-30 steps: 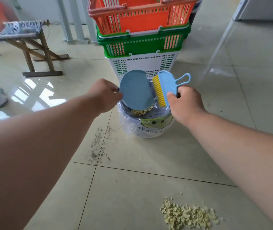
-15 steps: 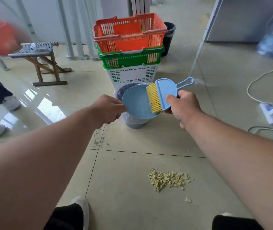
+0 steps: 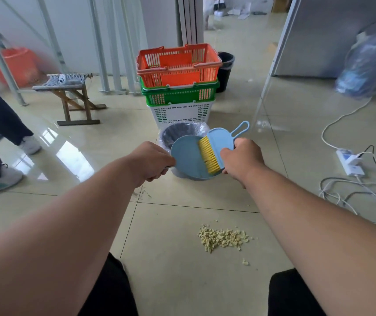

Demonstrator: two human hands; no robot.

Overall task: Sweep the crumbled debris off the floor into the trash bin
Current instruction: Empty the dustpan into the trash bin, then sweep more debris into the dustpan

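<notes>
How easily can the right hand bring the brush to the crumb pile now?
Probably yes: the right hand grips the brush over the trash bin; bare floor surrounds the crumb pile.

Bright daylight glares off the glossy floor tiles at left; wide-angle edges bend and blur.

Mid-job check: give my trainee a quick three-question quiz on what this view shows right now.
1. True or false: the dustpan held by the left hand is full of crumbs.
2. Which tool does the right hand grip? A) mop B) brush C) sponge
3. Fill in: the crumb pile still on the floor lies ____ the person than the trash bin.

Key
1. False: its visible surface looks bare.
2. B, the blue brush with yellow bristles.
3. Nearer to: the pile sits on the tile between the bin and the person's knees.
</notes>
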